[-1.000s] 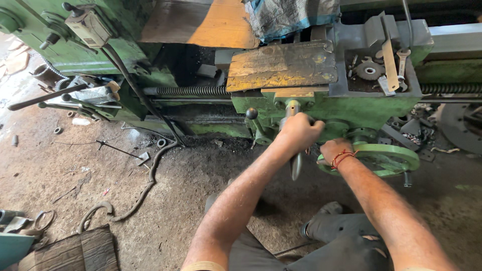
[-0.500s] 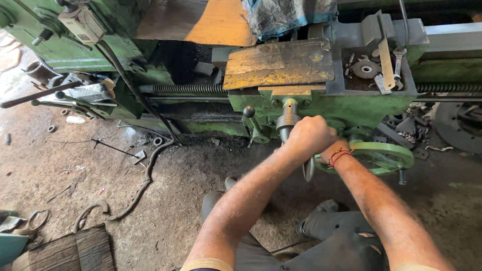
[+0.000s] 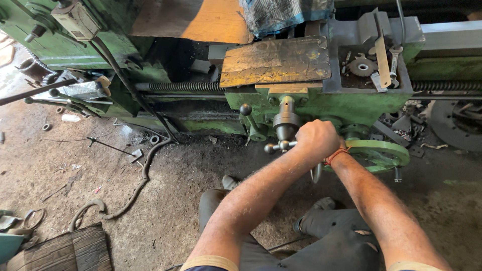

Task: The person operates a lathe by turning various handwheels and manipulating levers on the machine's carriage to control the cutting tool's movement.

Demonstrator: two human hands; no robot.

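Closed left hand [image 3: 317,140] grip wraps the crank handle [image 3: 281,146]; right hand's grip is hidden.

Green handwheel [image 3: 381,153] and ball-ended lever [image 3: 246,110] flank the crank handle [image 3: 279,146].

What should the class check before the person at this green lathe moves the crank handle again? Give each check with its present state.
1. Left hand closed on the crank handle: ok.
2. Right hand position: cannot tell, hidden behind the left hand.
3. Green handwheel free of loose items: ok.
4. Loose tools lying on the carriage: not ok.
5. Hose lying on the floor beside the person's feet: not ok.
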